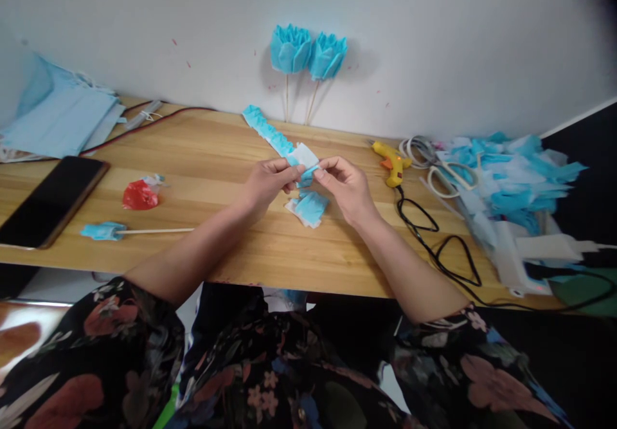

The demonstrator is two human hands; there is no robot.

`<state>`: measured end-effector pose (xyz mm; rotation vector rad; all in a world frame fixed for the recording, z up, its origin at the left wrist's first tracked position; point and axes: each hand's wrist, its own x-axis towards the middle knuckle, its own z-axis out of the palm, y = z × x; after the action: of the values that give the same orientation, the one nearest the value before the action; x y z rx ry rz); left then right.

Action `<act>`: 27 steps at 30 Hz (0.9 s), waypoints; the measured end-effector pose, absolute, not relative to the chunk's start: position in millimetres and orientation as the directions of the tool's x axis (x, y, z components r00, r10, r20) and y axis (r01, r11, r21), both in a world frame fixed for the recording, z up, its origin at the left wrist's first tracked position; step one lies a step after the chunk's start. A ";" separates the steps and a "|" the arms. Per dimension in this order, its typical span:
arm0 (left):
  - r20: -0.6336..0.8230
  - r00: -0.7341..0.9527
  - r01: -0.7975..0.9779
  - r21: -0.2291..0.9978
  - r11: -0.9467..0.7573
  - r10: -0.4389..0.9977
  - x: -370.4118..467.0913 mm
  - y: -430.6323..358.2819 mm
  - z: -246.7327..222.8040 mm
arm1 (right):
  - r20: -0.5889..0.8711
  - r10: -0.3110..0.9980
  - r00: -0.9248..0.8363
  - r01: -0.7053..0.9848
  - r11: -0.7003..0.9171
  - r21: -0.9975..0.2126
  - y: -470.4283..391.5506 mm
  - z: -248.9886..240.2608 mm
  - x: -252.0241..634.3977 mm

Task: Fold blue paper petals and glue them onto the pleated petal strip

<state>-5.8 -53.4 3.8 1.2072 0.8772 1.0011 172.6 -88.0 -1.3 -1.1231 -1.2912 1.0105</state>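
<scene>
"Blue and white, thin-looking cloth: a small folded piece [304, 155] is sitting between the left hand [272, 184] and the right hand [346, 190], over the middle of the desk [212, 159]. How are the hands holding it?"

"Both are closing in a pinch. The left is pressing thumb against fingers on its near side; the right is gripping its corner with thumb and forefinger, the other fingers curling under. The forearms are reaching in from either side, wrists turning inward."

"And that crimped blue strip [267, 130]?"

"It's running from the piece up to the left, its edge rippling in tight pleats. I can't tell whether the two are joining."

"What's lying just below the hands?"

"More pleated scraps [311, 208], flat and fan-like. Behind, two cup-shaped blue flowers [309, 53] with ragged petals are standing on thin sticks by the pale wall [193, 36]."

"Farther out?"

"On the right, a hard yellow glue gun [394, 163] is trailing looped black cord, and white-handled scissors [450, 178] are resting beside a ruffled blue heap [515, 172]. On the left, a crumpled red scrap [140, 195] is lying near a glossy black phone [41, 200]; smooth blue masks [62, 120] are piling up behind."
</scene>
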 end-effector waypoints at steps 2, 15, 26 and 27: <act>-0.023 0.327 -0.139 0.988 0.072 0.945 -5.8 -53.5 3.5 | 0.182 0.982 0.051 0.039 0.181 -0.983 -87.9 -1.4 172.2; -0.001 0.372 -0.005 1.000 0.003 0.928 -6.9 -57.5 10.6 | 0.170 0.984 0.045 0.013 0.170 -0.985 -86.7 -3.1 172.2; -0.001 0.367 0.004 1.000 0.000 0.930 -8.0 -56.5 10.8 | 0.167 0.985 0.042 0.044 0.165 -0.985 -86.7 3.3 177.3; -0.003 0.371 0.014 1.000 -0.002 0.928 -8.2 -56.5 10.4 | 0.163 0.986 0.025 0.034 0.162 -0.986 -86.4 3.6 177.8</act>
<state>-8.2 -56.5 10.4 1.3755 0.9345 0.9172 177.8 -86.4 3.6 -1.1235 -1.2853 1.0531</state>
